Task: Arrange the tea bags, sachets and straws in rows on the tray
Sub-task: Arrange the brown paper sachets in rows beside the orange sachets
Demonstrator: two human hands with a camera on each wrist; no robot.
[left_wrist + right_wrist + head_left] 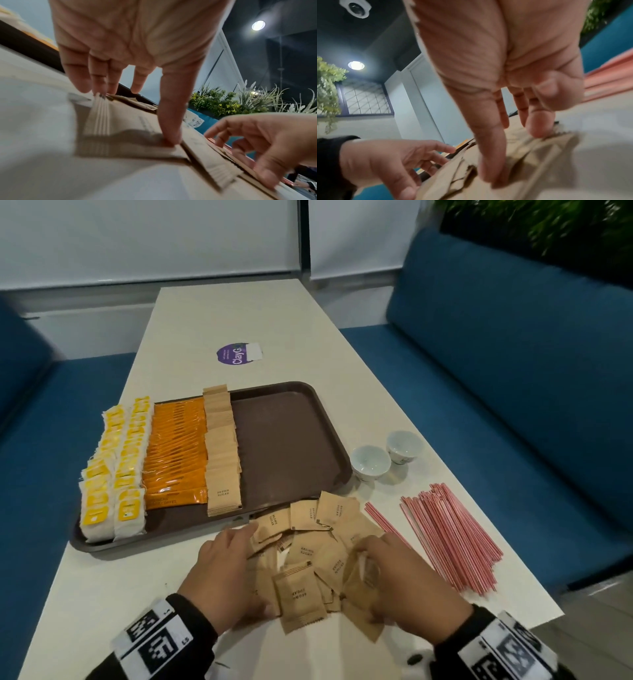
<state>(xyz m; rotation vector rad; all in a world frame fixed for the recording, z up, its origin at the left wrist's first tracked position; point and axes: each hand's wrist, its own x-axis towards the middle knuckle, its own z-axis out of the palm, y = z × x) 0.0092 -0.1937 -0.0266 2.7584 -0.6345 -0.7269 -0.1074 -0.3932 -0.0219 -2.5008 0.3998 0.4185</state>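
Brown-sugar paper sachets lie heaped loose on the white table, near of the brown plastic tray. Our left hand presses spread fingers on the heap's left; our right hand curls round several sachets. Red striped straws lie right.

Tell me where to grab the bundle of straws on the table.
Take the straws across the middle, coming down from above with the right hand, thumb on one long side and fingers on the other. They lie flat and roughly parallel, fanning at the ends, so a grip at mid-length likely keeps them together.
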